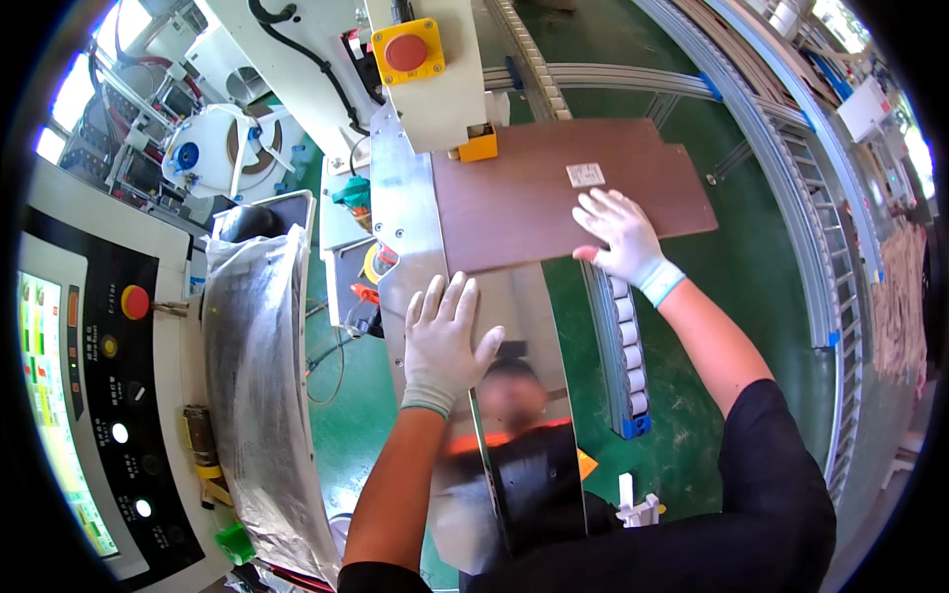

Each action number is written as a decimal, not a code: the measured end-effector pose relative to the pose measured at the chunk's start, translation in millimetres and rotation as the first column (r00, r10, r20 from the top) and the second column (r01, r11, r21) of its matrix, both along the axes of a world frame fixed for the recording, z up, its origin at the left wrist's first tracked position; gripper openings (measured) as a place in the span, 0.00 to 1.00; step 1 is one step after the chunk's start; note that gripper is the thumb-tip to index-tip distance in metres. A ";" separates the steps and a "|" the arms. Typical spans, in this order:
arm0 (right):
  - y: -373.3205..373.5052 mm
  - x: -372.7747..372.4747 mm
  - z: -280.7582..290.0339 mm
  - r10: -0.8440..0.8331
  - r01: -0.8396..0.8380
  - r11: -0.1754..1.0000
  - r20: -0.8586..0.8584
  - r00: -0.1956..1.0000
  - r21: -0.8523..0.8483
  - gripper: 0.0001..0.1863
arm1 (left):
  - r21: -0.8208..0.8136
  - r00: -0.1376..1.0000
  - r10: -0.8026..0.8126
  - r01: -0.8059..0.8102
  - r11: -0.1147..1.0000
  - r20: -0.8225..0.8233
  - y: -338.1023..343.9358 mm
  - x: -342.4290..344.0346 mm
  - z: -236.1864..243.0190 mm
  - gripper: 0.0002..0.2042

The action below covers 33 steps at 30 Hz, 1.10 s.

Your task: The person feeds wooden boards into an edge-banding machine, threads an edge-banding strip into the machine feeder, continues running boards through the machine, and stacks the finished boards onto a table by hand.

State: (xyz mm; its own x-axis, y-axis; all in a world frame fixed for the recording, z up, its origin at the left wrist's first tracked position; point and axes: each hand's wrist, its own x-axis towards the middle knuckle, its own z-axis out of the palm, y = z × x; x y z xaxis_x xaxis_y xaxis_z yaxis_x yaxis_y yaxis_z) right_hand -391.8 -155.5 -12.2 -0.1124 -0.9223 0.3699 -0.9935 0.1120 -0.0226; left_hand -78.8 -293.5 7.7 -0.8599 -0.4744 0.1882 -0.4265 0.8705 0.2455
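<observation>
My gloved left hand [445,346] lies with fingers stretched out on the polished steel plate [519,455], just below the near edge of a brown board [514,198]. My gloved right hand [618,242] is spread on the right part of that board, below a small white label [584,175]. The board rests under a cream machine head with an orange block [477,143], beside a brushed metal strip [395,208].
A control panel [119,385] with screen and buttons stands at the left, beside a plastic-covered tray [252,395]. A red button [405,51] is on the machine above. A roller track [628,366], aluminium rails [736,59] and stacked brown material [900,296] are at the right.
</observation>
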 end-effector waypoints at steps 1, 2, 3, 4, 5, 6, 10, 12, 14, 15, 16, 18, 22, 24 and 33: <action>-10.6 -5.9 0.7 0.001 -0.001 1.000 -0.003 1.000 -0.005 0.34 | 0.006 1.000 -0.002 0.002 1.000 -0.001 -2.5 0.9 3.2 0.34; -20.0 -11.3 0.2 0.002 -0.002 1.000 -0.005 1.000 -0.009 0.34 | 0.012 1.000 -0.005 0.005 1.000 -0.001 -4.3 1.6 5.8 0.34; -29.5 -17.2 -1.7 -0.008 0.008 1.000 -0.020 1.000 -0.023 0.34 | 0.015 1.000 0.000 0.000 1.000 -0.004 -4.9 2.2 8.0 0.34; -37.8 -26.0 -5.8 -0.017 0.016 0.999 -0.033 0.999 -0.033 0.33 | 0.021 1.000 0.006 -0.006 1.000 -0.003 -4.9 0.8 8.2 0.34; -44.1 -33.8 -9.5 -0.023 0.021 0.999 -0.039 0.999 -0.048 0.33 | 0.029 1.000 0.006 -0.005 1.000 -0.004 -4.3 -0.7 8.3 0.34; -52.7 -39.8 -11.7 -0.028 0.025 0.997 -0.044 0.999 -0.068 0.32 | 0.031 1.000 0.006 -0.006 0.999 -0.004 -4.3 -1.1 8.3 0.34; -74.3 -38.2 -15.3 -0.184 0.180 0.981 -0.045 0.982 -0.072 0.32 | 0.018 1.000 0.020 -0.020 1.000 0.017 -1.3 -3.3 1.3 0.33; -70.6 -31.3 -9.6 -0.232 0.232 0.973 -0.046 0.972 -0.005 0.35 | 0.029 1.000 0.020 -0.021 0.999 0.019 0.5 -6.2 1.3 0.32; -57.9 -20.1 -7.4 -0.358 0.358 0.933 -0.010 0.934 0.023 0.39 | 0.020 1.000 0.025 -0.025 0.999 0.016 1.8 -8.1 2.9 0.32; -53.4 -10.4 -9.4 -0.395 0.394 0.916 0.003 0.918 0.075 0.40 | 0.016 0.999 0.031 -0.031 0.999 0.015 0.4 -6.3 3.8 0.32; -43.8 4.1 -10.3 -0.406 0.403 0.905 -0.005 0.914 0.140 0.41 | 0.002 0.999 0.041 -0.041 0.999 0.011 -0.5 -3.5 2.6 0.32; -23.0 36.3 -1.7 -0.432 0.397 0.887 0.120 0.894 0.234 0.42 | -0.034 0.997 0.078 -0.078 0.996 0.004 -3.6 4.5 1.6 0.30; 29.5 91.8 2.5 -0.468 0.377 0.873 0.317 0.825 0.309 0.39 | -0.034 0.951 0.310 -0.310 0.950 0.004 6.4 12.9 -11.0 0.28; 59.5 97.6 -14.1 -0.481 0.406 0.875 0.379 0.790 0.264 0.42 | -0.001 0.906 0.416 -0.417 0.909 0.077 28.1 7.3 -6.0 0.29; 88.1 106.4 -41.0 -0.516 0.470 0.857 0.355 0.780 0.212 0.36 | 0.125 0.987 0.157 -0.159 0.979 0.027 150.6 138.7 -2.0 0.30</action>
State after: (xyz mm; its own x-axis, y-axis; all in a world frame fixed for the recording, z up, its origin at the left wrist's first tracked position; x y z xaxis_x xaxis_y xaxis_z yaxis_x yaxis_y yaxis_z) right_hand -285.4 -67.4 -53.2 -0.6741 -0.7317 0.1012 -0.7127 0.6082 -0.3497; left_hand 59.8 -142.9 5.7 -0.7747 -0.6236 0.1047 -0.5612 0.7544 0.3406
